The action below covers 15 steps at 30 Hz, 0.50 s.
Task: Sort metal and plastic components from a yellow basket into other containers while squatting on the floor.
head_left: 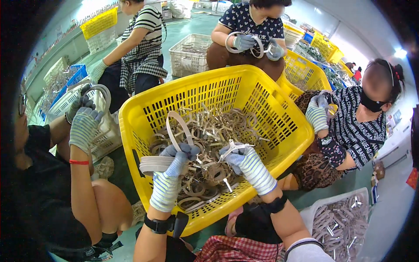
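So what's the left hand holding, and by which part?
Left hand: stacked beige bands by their right end, one raised loop by its lower end.

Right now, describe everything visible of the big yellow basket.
The yellow basket looks plastic: roughly rectangular, with a wide rim and rows of slots in its walls. It stands mouth up, filled partway with tangled beige bands and silvery metal pieces. The left hand and right hand are over it; what it rests on is hidden.
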### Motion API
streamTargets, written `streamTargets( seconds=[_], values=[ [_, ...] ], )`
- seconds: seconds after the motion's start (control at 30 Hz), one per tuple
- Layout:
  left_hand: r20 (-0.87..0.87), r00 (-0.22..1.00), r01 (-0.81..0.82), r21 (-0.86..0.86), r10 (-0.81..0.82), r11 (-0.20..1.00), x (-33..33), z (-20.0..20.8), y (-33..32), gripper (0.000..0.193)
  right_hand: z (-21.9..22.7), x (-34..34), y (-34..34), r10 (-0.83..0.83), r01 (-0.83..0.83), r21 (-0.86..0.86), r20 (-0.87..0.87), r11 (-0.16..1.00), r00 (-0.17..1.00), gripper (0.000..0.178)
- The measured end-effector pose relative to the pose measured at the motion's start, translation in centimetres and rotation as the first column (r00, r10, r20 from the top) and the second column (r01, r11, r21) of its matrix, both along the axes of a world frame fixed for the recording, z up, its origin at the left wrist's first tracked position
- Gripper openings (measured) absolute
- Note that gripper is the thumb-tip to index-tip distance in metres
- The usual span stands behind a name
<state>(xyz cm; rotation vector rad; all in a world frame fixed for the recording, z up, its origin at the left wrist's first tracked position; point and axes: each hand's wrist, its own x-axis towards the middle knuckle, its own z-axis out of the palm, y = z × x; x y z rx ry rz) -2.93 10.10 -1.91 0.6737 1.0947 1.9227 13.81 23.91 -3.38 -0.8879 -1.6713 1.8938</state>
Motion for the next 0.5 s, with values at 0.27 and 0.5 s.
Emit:
streamTargets(
  seconds=[0.27,0.5],
  values=[
    [-0.338,0.941,0.019,0.049,-0.001,0.999,2.2,-0.7,0.2,0.017,-3.3,0.7,0.9,-0.126,0.008,-0.393,-0.275,0.919,0.953,0.016],
    [-0.113,0.993,-0.037,0.0,0.037,0.999,0.2,0.9,0.6,0.024,-0.7,-0.2,0.2,-0.035,0.039,0.102,-0.043,0.994,0.998,0.009]
  ],
)
